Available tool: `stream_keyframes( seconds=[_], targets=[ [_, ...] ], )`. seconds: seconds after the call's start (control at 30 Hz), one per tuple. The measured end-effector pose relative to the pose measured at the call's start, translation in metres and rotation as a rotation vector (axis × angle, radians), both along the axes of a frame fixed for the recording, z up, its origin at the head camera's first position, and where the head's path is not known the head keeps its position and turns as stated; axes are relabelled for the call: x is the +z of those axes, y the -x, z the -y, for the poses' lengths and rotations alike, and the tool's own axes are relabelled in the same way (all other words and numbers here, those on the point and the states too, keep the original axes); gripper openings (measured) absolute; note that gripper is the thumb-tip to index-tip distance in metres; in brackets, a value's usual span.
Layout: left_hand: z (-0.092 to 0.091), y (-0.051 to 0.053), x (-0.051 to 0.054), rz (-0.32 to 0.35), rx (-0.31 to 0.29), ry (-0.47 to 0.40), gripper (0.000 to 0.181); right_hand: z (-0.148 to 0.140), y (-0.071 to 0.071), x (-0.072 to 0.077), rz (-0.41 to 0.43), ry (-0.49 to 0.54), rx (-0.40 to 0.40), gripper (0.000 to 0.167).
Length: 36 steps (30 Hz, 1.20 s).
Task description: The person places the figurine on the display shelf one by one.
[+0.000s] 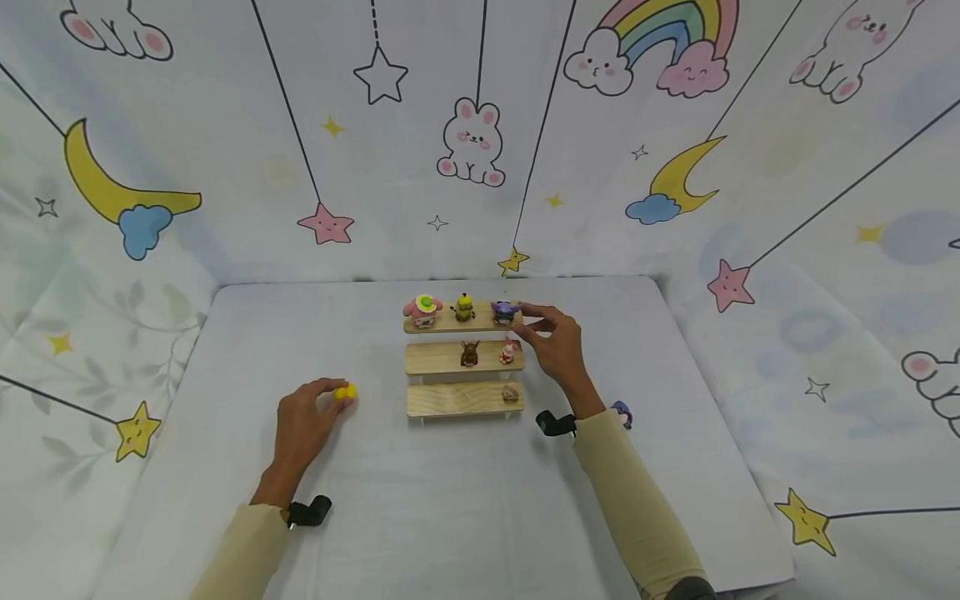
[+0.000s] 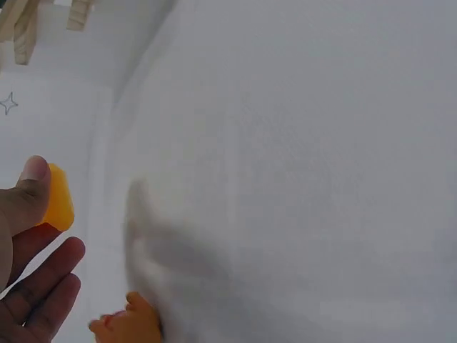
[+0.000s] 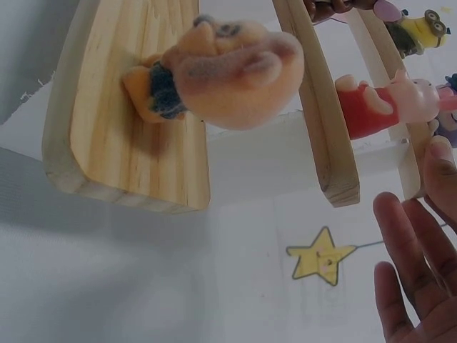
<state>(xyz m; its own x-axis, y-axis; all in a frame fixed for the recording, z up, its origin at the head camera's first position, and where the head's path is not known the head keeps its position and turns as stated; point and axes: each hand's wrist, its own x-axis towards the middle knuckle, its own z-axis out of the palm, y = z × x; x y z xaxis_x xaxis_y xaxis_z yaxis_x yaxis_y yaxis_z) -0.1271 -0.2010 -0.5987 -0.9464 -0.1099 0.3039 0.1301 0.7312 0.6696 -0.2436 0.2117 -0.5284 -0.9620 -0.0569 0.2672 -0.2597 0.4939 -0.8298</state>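
Note:
My left hand [image 1: 303,425] pinches a small yellow object [image 1: 342,392] low over the white table, left of the shelves. In the left wrist view, the yellow-orange piece [image 2: 61,200] is between thumb and finger of the hand [image 2: 36,250], and an orange figure [image 2: 132,321] shows below. At the top tier's right end, my right hand [image 1: 558,346] holds a purple figurine [image 1: 506,312] with thumb and index finger. The right wrist view shows the purple figurine [image 3: 447,125] partly cut off beside the thumb of the hand [image 3: 421,264], whose other fingers are extended.
The three-tier wooden shelf [image 1: 442,400] bears a pink figure [image 1: 423,312] and a yellow-green one [image 1: 464,308] on top, a brown one [image 1: 469,354] and a red-and-pink one [image 1: 507,351] midway, and a tan one [image 1: 510,392] at lower right. A patterned cloth backdrop surrounds the table.

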Motion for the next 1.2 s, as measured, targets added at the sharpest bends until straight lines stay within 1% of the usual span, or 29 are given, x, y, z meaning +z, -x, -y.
stream_keyframes(
  seconds=[0.07, 0.17, 0.33, 0.5, 0.67, 0.77, 0.87, 1.03, 1.1, 1.2],
  targets=[
    [-0.006, 0.003, 0.007, -0.006, -0.004, -0.023, 0.034, 0.000, 0.000, 0.000, 0.003, -0.001, -0.001, 0.041],
    [-0.016, 0.006, 0.018, -0.031, -0.015, -0.029, 0.035, 0.000, 0.000, 0.001, 0.005, -0.008, -0.003, 0.041],
    [-0.034, 0.013, 0.036, -0.104, -0.037, -0.024, 0.035, 0.000, 0.000, 0.000, 0.000, 0.000, -0.002, 0.041],
    [-0.052, 0.021, 0.050, -0.171, -0.080, -0.040, 0.033, 0.000, 0.000, -0.001, 0.000, 0.018, 0.001, 0.041],
    [-0.070, 0.029, 0.060, -0.189, -0.129, -0.032, 0.035, 0.000, 0.001, -0.001, -0.005, 0.007, 0.001, 0.042],
    [-0.081, 0.034, 0.063, -0.192, -0.149, -0.025, 0.034, 0.000, 0.000, -0.001, -0.007, 0.007, -0.002, 0.042],
    [-0.091, 0.038, 0.064, -0.189, -0.162, -0.022, 0.034, 0.000, 0.000, -0.001, -0.005, 0.022, -0.001, 0.041],
    [-0.102, 0.044, 0.060, -0.157, -0.165, -0.009, 0.034, 0.001, 0.000, -0.001, -0.001, 0.033, 0.006, 0.040],
    [-0.105, 0.046, 0.058, -0.159, -0.167, -0.002, 0.035, 0.000, 0.000, -0.001, 0.000, 0.030, 0.009, 0.041],
    [-0.110, 0.049, 0.057, -0.172, -0.173, 0.004, 0.038, 0.000, 0.000, -0.001, -0.001, 0.028, 0.008, 0.041]
  ],
)
